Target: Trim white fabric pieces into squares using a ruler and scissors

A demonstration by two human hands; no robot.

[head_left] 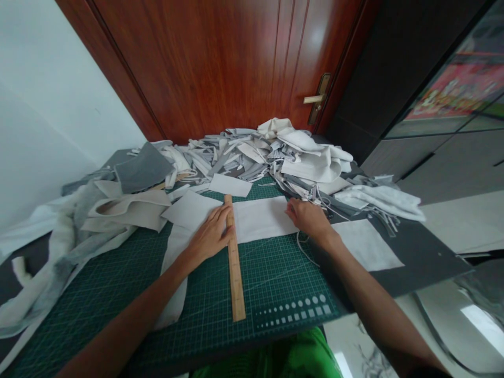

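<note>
On my feed, the wooden ruler lies lengthwise on the mat, tight along the left edge of a white fabric panel. My left hand is spread flat, with its fingertips on the ruler's upper end. My right hand rests open on the panel's right end, so the hands are well apart and neither is clamped on anything. A white fabric strip runs down the mat left of the ruler.

Underneath is a green gridded cutting mat, printed with rows of dots and squares. A grey felt sheet to the right carries a white fabric rectangle. Beyond, a heap of grey and white fabric offcuts — tangled with thin cords — sits against a reddish-brown wooden door with a lever handle. Rumpled fabric spills along the left, below a white wall.
</note>
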